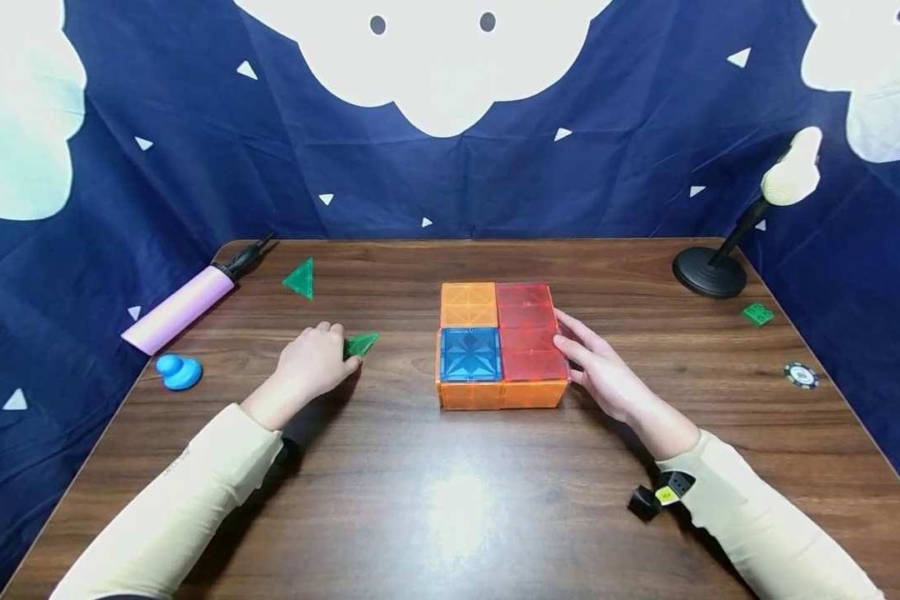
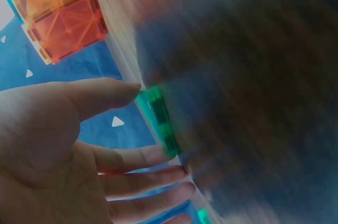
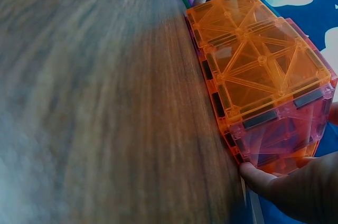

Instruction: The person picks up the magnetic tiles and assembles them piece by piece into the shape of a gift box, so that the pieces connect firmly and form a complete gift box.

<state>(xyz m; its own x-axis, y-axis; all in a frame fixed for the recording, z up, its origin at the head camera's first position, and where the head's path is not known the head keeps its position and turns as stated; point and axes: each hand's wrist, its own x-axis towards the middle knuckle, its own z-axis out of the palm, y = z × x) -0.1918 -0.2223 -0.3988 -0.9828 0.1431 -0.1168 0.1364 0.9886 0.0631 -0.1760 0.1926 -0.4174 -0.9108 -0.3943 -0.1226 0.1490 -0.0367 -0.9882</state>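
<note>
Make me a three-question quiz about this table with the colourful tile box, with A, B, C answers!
1. Where is the blue tile on the tile box?
A. near-left top
B. far-right top
C. on the table beside it

2. How many loose green triangles lie on the table?
A. one
B. two
C. four

3. What is the left hand doing?
A. lying flat on the box
B. gripping the pink pump
C. touching a green triangle

Answers: 1 A, the blue square sits at the top's near-left corner. 2 B, one is at the left hand, another green triangle lies farther back. 3 C, its fingers meet the tile's edge, while the right hand rests against the box.
</note>
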